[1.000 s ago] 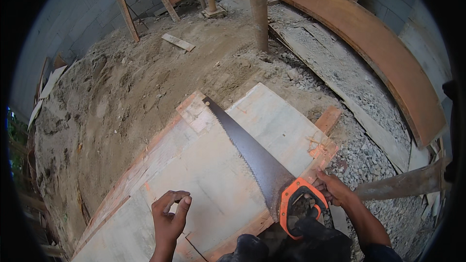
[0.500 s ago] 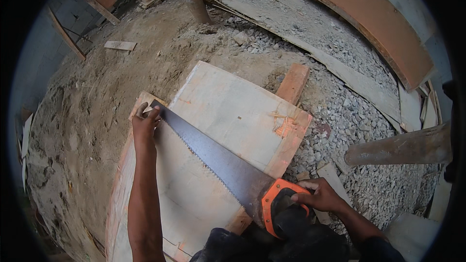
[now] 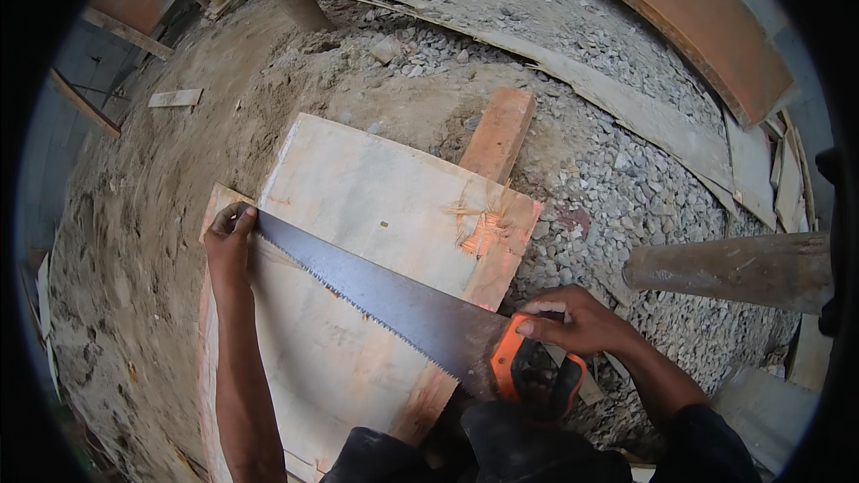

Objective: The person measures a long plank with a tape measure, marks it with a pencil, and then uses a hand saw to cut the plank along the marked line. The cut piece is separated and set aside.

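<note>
A hand saw (image 3: 385, 295) with a long grey blade lies slantwise across a pale plywood panel (image 3: 358, 174), its teeth facing toward me and to the left. My left hand (image 3: 229, 237) pinches the narrow tip of the blade at the panel's left side. At the other end, my right hand (image 3: 573, 320) grips the upper part of the orange and black handle, thumb on its near face. A reddish wooden beam (image 3: 499, 136) sticks out from under the panel's far edge. Splintered fibres (image 3: 483, 228) show near the panel's right corner.
Grey gravel (image 3: 644, 188) covers the ground on the right, with a round post (image 3: 729, 270) leaning in. Brown soil (image 3: 134, 241) stretches along the left, where a short plank (image 3: 175, 98) lies. A long board (image 3: 582, 85) crosses the back, below a large curved-looking brown panel (image 3: 689, 18).
The saw and both hands have shifted, with the blade turned to lie a little flatter across the panel. My right hand has moved up on the handle. The whole view has also swung slightly.
</note>
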### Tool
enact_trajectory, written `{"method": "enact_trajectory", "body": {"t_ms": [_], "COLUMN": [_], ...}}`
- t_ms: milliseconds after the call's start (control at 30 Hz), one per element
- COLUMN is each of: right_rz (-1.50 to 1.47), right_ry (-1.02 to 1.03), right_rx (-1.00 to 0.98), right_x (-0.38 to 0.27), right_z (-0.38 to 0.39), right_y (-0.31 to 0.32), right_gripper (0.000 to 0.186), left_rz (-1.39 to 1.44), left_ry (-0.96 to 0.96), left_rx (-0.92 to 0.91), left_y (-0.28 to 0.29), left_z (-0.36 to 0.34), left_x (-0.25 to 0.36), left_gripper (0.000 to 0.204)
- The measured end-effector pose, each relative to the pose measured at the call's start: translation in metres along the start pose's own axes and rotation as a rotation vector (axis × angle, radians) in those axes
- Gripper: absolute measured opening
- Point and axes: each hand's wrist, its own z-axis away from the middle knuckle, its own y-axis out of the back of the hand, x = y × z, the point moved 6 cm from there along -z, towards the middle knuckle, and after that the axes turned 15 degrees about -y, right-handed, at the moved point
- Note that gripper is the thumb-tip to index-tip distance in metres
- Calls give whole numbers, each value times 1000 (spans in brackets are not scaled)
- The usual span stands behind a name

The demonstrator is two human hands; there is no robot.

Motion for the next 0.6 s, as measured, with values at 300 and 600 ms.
{"method": "enact_trajectory", "body": {"t_ms": [300, 600], "right_rz": [-37, -192], "right_ry": [-21, -187], "right_rx": [-37, -171], "right_x": [-25, -17], "right_z": [-16, -18], "right_y": [-6, -6], "right_gripper": [40, 40], "left_rz": [119, 116], "left_ry": [45, 45], "left_rx": [119, 135], "left_y": [8, 8], "left_z": [-7, -10], "left_x": [-17, -19], "left_gripper": [23, 30]}}
